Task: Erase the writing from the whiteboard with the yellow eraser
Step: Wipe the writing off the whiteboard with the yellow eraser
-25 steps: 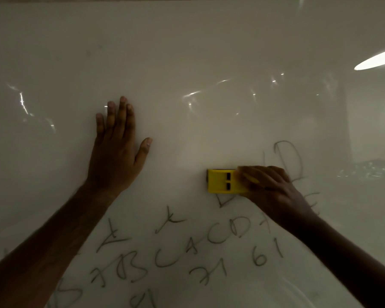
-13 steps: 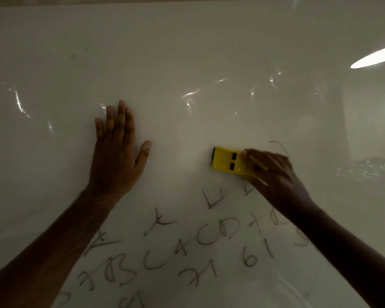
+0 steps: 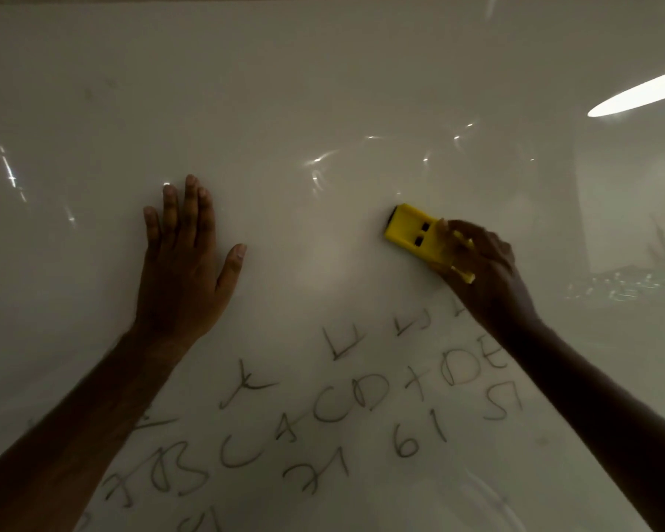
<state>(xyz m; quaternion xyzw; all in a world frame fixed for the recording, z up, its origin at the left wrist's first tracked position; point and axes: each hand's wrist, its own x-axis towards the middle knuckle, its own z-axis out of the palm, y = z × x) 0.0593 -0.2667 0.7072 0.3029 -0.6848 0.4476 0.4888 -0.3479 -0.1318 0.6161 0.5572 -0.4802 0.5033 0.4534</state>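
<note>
Two hands on the whiteboard (image 3: 323,90) here. My left hand (image 3: 181,270) lies flat, fingers straight, I'd say to brace myself while I scrub. Rows of writing (image 3: 346,408) sit low in the middle, unwiped. On the right, my right hand (image 3: 484,270) has its grip wrapped round the yellow eraser (image 3: 411,234), pressed on the board just above the letters, angled for a downward pass I guess.

We hold our left hand (image 3: 181,263) flat, palm down, its four fingers (image 3: 187,209) straight and close together and the thumb spread to the right. Our right hand (image 3: 484,270) has its fingers curled in a grip, the wrist bent. Both forearms reach in bare from the lower corners.
</note>
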